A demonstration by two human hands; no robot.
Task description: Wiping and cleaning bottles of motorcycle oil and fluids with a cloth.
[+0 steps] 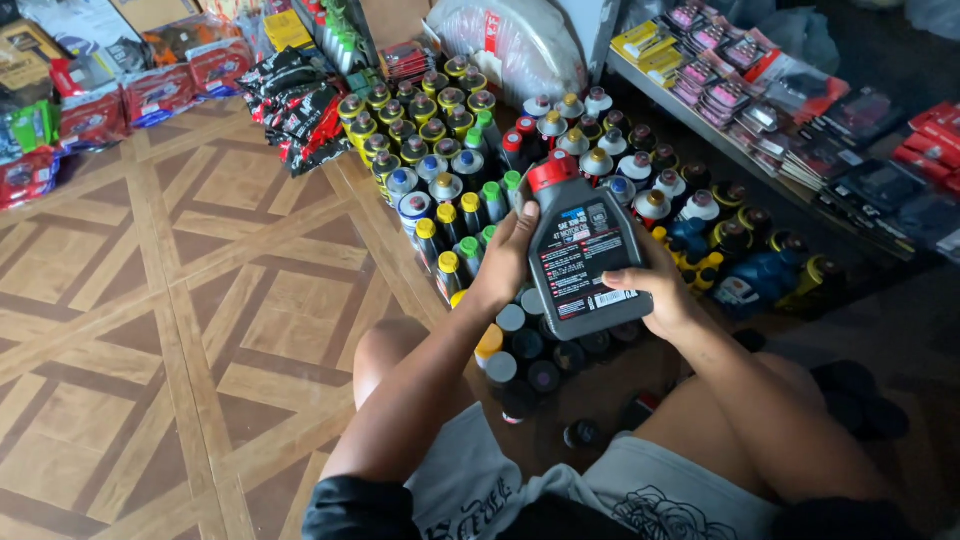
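Observation:
Both my hands hold a dark grey plastic bottle [583,250] with a red cap, tilted so that its labelled back faces me. My left hand [508,258] grips the bottle's left side near the neck. My right hand [655,292] wraps around its lower right edge. The bottle hovers above a crowd of spray cans [455,170] with coloured caps standing on the floor between my knees and beyond.
Red and black packets [290,100] are piled at the back left. A low shelf [760,110] with flat packaged goods runs along the right. Blue jugs [765,275] stand right of the cans. Patterned wooden floor [180,300] stretches left.

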